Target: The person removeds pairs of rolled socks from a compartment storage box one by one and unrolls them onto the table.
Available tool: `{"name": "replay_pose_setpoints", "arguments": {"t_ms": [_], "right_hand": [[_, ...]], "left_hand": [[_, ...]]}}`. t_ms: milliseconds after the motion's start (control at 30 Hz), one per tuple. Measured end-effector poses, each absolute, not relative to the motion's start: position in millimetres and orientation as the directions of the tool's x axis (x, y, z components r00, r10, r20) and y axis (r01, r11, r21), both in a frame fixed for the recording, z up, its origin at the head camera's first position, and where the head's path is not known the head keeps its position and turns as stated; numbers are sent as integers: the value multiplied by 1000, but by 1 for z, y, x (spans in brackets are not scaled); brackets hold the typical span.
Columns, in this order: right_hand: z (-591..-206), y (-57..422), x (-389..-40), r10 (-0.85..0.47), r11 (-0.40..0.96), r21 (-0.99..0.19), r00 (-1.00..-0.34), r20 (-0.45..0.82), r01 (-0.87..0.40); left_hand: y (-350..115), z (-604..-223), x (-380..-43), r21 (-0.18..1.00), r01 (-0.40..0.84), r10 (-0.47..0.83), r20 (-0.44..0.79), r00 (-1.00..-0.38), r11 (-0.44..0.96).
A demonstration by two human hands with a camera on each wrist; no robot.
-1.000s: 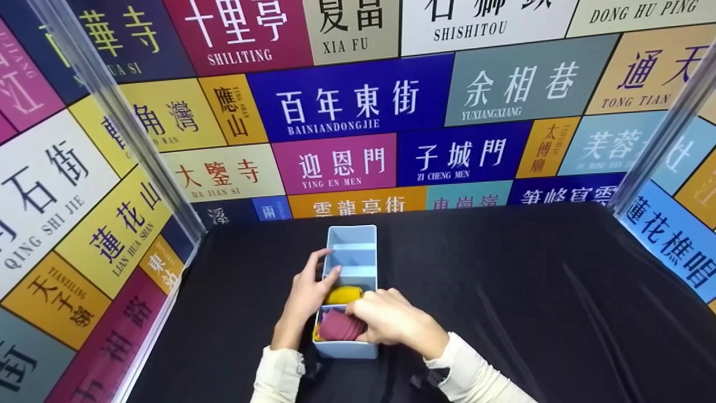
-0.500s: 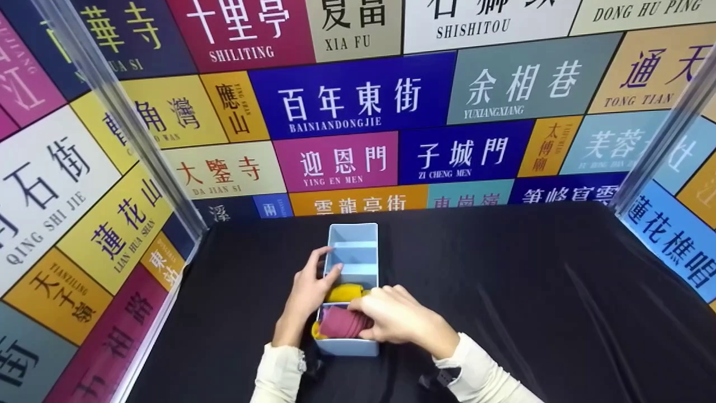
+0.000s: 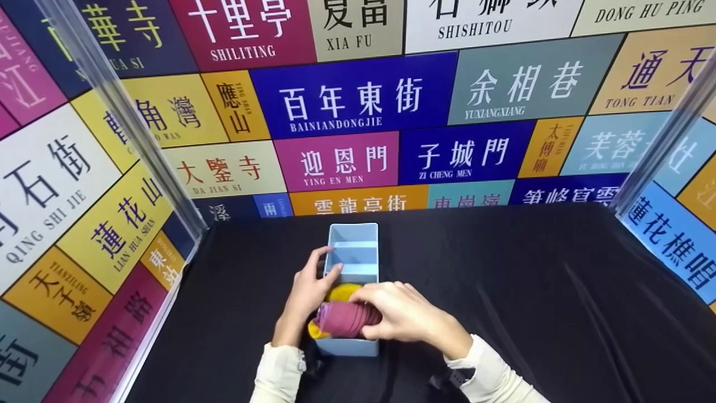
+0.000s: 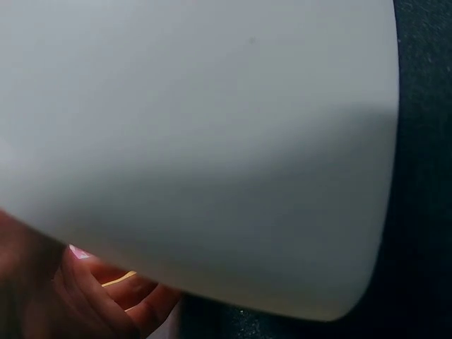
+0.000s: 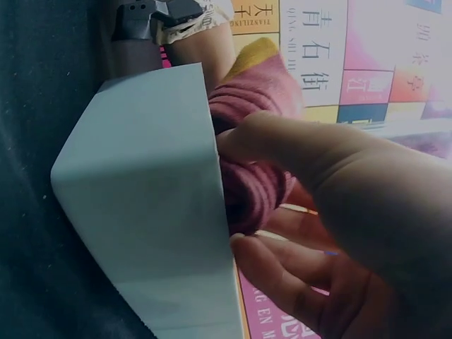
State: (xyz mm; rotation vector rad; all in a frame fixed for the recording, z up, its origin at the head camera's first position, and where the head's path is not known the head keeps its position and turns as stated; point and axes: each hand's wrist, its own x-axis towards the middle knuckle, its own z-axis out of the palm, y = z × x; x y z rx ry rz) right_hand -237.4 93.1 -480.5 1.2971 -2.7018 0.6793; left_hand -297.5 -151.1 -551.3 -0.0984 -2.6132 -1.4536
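A light blue divided storage box stands lengthwise on the black cloth. My left hand holds its left wall, thumb and index finger at the rim. With thumb and fingers, my right hand grips a rolled maroon sock above the near compartment. In the right wrist view the ribbed sock rises beside the box wall, its yellow tip upward. A yellow rolled cloth piece lies in the compartment behind, partly hidden by my right hand. The box wall fills most of the left wrist view.
The box's two far compartments show bare floors. Black cloth spreads on both sides. A wall of coloured name panels stands behind, with clear upright posts at the corners.
My right hand has moved slightly up and to the right with the maroon sock, which now stands higher over the near compartment. The left hand stays on the box.
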Motion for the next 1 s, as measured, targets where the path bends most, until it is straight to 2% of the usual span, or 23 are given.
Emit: {"name": "replay_pose_setpoints", "arguments": {"t_ms": [400, 600, 1000], "right_hand": [[-477, 109, -242, -685, 430, -474, -620, 383, -768], [-474, 121, -242, -661, 401, -519, -631, 406, -755], [-474, 148, -241, -611, 381, -564, -657, 441, -732]], "left_hand": [[-151, -552, -297, 835, 149, -16, 185, -983, 529], [-150, -550, -296, 831, 119, -26, 158, -987, 543], [-150, -552, -297, 829, 133, -24, 174, -984, 544]]}}
